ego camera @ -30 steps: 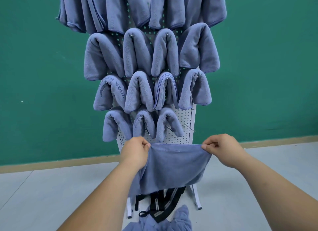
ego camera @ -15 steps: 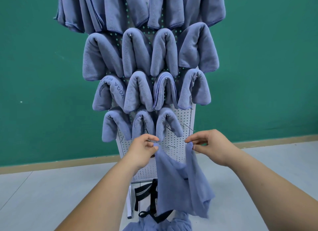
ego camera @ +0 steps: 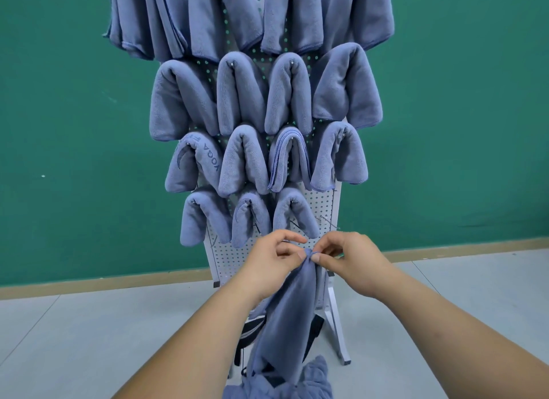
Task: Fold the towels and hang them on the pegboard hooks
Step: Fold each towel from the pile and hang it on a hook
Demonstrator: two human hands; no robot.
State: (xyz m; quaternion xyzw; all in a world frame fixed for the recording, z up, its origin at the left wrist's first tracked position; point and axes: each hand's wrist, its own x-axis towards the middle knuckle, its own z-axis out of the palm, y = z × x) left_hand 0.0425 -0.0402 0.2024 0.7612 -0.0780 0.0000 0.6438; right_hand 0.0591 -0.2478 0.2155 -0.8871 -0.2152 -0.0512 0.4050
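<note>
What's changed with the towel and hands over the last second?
The left hand and right hand moved toward each other, bringing the top corners of the towel together; it went from spread wide to hanging folded and narrow. Both keep pinching it. The hung towels and pegboard are unchanged.

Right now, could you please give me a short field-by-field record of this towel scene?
left hand: pinches the top of the held towel
right hand: pinches the same top, beside the left hand
held towel: blue, gathered, hanging down before the pegboard
pegboard: white, upright, folded towels draped on its hooks
lowest row: three towels, one bare hook at right
floor: towel pile below the hands
</note>
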